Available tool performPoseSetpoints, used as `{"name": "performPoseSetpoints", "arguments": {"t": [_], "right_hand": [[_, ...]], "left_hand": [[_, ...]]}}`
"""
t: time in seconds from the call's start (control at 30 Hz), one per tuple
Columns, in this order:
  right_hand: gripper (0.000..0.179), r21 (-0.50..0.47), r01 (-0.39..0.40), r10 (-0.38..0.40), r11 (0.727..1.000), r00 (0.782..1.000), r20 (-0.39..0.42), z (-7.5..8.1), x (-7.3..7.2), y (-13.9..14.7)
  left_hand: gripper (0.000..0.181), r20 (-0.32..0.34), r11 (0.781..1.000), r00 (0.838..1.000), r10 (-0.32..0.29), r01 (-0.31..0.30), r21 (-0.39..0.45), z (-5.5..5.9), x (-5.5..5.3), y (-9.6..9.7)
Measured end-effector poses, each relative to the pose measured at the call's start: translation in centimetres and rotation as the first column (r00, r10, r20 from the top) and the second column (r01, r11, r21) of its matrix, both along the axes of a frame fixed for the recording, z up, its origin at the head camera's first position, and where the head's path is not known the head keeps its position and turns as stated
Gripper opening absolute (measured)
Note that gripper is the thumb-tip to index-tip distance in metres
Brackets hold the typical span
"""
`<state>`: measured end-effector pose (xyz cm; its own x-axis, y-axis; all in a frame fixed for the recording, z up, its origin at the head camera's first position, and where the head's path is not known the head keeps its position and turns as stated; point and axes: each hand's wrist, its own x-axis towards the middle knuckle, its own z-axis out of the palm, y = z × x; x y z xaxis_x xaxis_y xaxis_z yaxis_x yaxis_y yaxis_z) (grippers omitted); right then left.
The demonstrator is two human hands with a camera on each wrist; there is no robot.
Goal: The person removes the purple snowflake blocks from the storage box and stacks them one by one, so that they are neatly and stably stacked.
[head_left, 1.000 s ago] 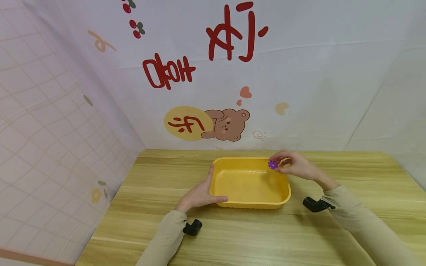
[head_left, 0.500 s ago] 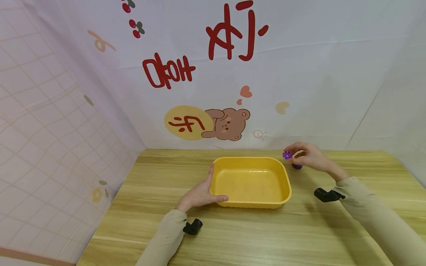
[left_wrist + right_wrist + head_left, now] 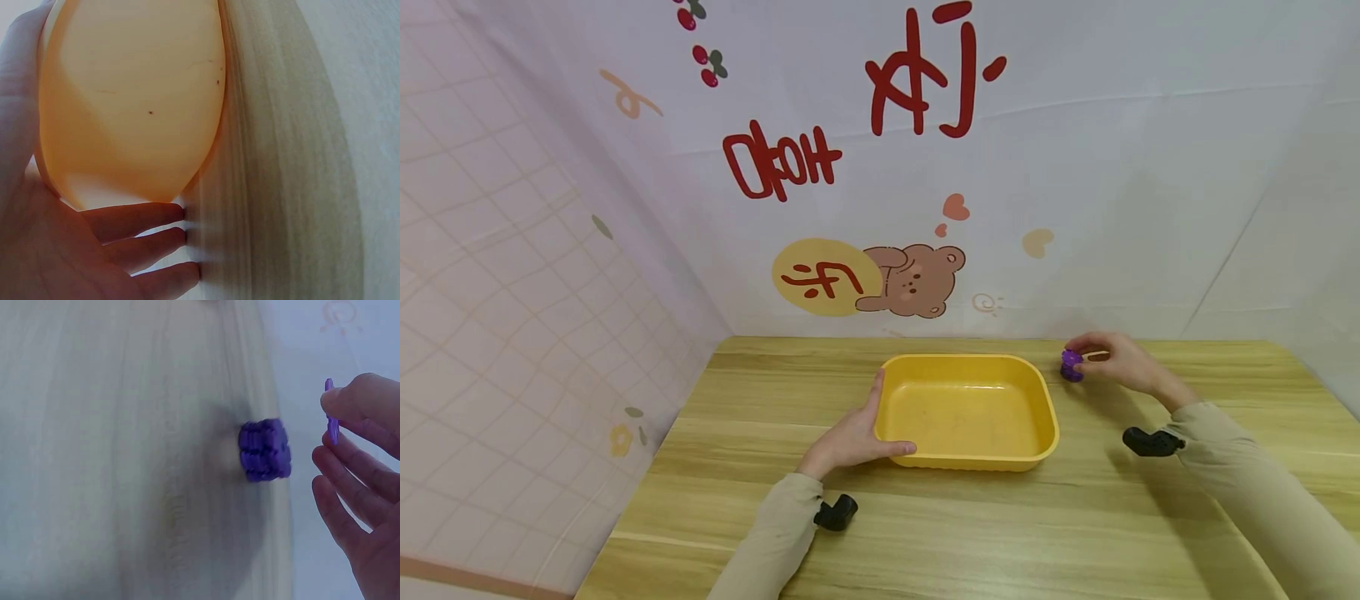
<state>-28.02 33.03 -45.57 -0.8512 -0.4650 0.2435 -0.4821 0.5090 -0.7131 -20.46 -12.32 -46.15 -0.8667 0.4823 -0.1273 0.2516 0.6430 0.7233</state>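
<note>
My left hand [image 3: 853,435] holds the left end of a yellow plastic basin [image 3: 970,459], its thumb over the front rim. In the left wrist view, several fingers [image 3: 140,215] stretch out below the basin's end wall. My right hand [image 3: 1123,364] pinches a thin purple snowflake disc [image 3: 334,429] between thumb and fingers. Beyond the basin's back right corner, a short stack of purple snowflake discs [image 3: 265,450] stands on the table. In the head view the held disc overlaps the top of this stack; in the right wrist view a gap shows between them.
The wood-grain table [image 3: 925,533] runs back to a white printed cloth [image 3: 1075,167] hanging behind it. Another cloth with a grid pattern [image 3: 490,292] hangs at the left. Black wrist mounts [image 3: 1150,442] stick out from both sleeves.
My right hand has moved right from above the basin's back right rim, bringing the purple disc to the stack. My left hand and the basin have stayed in place.
</note>
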Motion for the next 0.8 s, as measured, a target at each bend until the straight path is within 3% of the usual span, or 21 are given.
{"name": "performPoseSetpoints", "arguments": {"t": [0.57, 0.8], "right_hand": [[0.029, 0.090, 0.022, -0.022, 0.996, 1.000, 0.005, -1.5, 0.0, 0.5], [0.030, 0.092, 0.047, -0.052, 0.995, 0.997, 0.062, -1.7, 0.0, 0.4]], "left_hand": [[0.125, -0.004, 1.000, 1.000, 0.007, -0.007, -0.007, 0.1, 0.1, 0.0], [0.125, 0.003, 1.000, 1.000, 0.007, -0.007, -0.002, 0.1, 0.1, 0.1]]}}
